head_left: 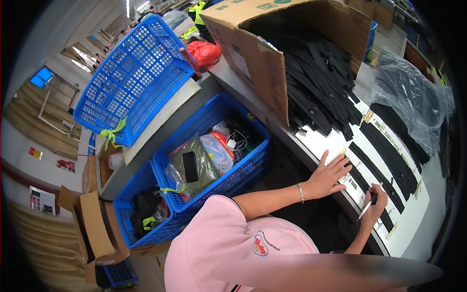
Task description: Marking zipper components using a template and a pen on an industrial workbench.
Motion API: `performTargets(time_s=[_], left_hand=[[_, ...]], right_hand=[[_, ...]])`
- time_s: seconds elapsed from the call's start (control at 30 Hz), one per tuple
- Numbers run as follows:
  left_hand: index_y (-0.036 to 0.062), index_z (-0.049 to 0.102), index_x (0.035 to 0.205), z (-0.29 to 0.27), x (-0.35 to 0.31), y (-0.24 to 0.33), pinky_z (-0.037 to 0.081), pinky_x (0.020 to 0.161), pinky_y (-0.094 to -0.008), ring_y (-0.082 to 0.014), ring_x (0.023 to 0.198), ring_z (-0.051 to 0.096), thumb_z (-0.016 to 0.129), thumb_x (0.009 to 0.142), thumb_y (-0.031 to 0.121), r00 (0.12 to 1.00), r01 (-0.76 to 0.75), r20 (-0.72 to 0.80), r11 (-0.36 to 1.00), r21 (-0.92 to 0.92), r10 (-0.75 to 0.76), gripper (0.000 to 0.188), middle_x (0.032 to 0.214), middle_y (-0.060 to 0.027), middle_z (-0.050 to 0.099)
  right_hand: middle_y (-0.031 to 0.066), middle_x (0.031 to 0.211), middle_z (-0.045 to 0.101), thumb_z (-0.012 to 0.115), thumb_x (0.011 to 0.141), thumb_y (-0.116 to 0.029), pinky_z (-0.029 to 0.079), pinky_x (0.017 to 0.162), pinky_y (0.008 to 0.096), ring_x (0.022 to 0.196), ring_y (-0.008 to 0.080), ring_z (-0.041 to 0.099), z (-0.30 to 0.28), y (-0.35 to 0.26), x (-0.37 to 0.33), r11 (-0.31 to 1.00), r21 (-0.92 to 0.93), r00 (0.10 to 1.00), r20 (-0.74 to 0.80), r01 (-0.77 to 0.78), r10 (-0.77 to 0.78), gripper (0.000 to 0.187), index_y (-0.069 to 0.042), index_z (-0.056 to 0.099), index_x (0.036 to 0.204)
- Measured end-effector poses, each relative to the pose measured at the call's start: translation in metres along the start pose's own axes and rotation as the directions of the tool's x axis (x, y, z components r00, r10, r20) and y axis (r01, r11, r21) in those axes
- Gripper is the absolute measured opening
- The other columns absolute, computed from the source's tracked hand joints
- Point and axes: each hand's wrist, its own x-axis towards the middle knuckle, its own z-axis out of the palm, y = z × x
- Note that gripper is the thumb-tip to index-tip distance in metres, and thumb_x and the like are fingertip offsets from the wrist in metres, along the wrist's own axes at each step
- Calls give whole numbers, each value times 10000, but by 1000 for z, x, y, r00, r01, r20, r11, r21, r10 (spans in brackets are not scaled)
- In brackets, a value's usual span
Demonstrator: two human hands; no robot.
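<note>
My left hand [327, 178] lies flat with its fingers spread. Its fingertips rest at the end of a narrow black fabric strip on a white board [413, 226]. Close by, my right hand [375, 203] is closed around a slim white pen [364, 211], held over the same strip. Something small and dark shows at its fingers; I cannot make out what it is. Beside the hands, more black fabric strips [389, 158] are laid side by side across the board. Small yellowish pieces [368, 117] sit at the strip ends.
An open cardboard box [262, 73] heaped with black strips [316, 73] stands beyond my hands. Clear plastic wrap [411, 92] lies at the far right. To the left are a blue crate [134, 73] and another crate [214, 190] holding bags and a phone [189, 167].
</note>
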Motion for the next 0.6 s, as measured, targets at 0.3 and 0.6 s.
performTargets(time_s=[0.3,0.6], left_hand=[[-10,594,1295,25,38,56,309,1190,-509,-371,1371,464,672,941,270,988,-151,-39,885,-441,149,458,1412,-207,535],[38,668,959,45,74,39,507,733,-399,-289,796,651,742,819,58,997,-76,-46,883,-463,61,160,911,-113,654]], right_hand=[[63,909,668,757,810,-14,434,904,398,904,263,601,-3,11,-11,998,65,999,-31,-15,18,302,-74,690,1099],[72,1005,687,866,766,-217,380,1059,476,976,274,642,5,3,-8,974,-219,989,-146,-58,26,475,-92,663,1177]])
